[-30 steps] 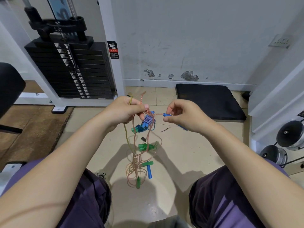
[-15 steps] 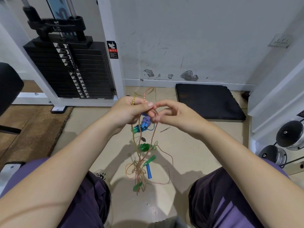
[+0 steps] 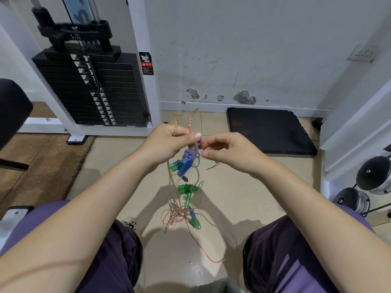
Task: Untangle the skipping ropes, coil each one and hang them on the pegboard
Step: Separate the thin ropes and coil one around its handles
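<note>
**Tangled ropes held over floor**

One tangle of skipping ropes (image 3: 182, 199), rope count indeterminate: thin orange and yellow-green cords, at least three green handles (image 3: 186, 190), two blue handles (image 3: 184, 169). Left hand (image 3: 167, 142) pinches the cords at the top. Right hand (image 3: 228, 151), at its 3 o'clock, has fingers curled; grip unclear. Tangle hangs toward 6 o'clock, between the knees.

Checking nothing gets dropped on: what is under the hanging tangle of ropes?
Under the rope tangle lies bare tiled floor with its shadow, between the person's knees. The floor right behind the strands is covered.
</note>
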A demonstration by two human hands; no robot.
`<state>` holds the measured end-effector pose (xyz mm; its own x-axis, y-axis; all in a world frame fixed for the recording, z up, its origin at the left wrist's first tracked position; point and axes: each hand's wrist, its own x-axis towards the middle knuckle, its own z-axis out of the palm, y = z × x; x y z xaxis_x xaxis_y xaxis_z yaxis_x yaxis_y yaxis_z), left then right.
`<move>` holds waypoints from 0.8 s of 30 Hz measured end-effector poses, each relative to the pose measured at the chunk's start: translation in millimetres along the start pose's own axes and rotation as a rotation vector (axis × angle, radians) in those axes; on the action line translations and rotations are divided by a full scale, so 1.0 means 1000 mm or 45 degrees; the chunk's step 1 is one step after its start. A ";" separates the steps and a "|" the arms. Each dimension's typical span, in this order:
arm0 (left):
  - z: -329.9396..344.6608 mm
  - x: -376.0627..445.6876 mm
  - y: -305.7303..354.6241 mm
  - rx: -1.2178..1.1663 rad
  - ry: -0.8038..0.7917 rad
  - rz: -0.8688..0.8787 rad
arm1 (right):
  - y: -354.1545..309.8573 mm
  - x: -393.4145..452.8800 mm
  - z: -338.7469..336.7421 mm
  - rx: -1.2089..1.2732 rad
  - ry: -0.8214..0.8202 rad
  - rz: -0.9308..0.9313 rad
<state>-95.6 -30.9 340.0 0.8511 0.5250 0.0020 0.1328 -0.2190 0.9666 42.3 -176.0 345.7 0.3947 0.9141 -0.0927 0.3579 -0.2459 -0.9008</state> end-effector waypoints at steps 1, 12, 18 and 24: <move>0.000 0.000 0.002 -0.073 -0.028 -0.010 | 0.000 -0.001 0.002 0.034 -0.057 -0.004; 0.006 -0.007 0.004 0.179 -0.327 -0.083 | -0.001 0.003 -0.008 0.402 -0.062 0.138; 0.005 -0.006 0.002 0.213 -0.365 -0.126 | -0.007 0.003 -0.009 1.046 -0.007 0.188; -0.008 -0.001 -0.003 0.208 -0.315 -0.068 | -0.004 -0.004 -0.024 0.315 -0.167 0.200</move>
<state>-101.4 -24.4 339.0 0.9360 0.3272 -0.1299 0.2439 -0.3366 0.9095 59.4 -186.1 359.4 0.3105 0.9089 -0.2784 0.0780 -0.3162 -0.9455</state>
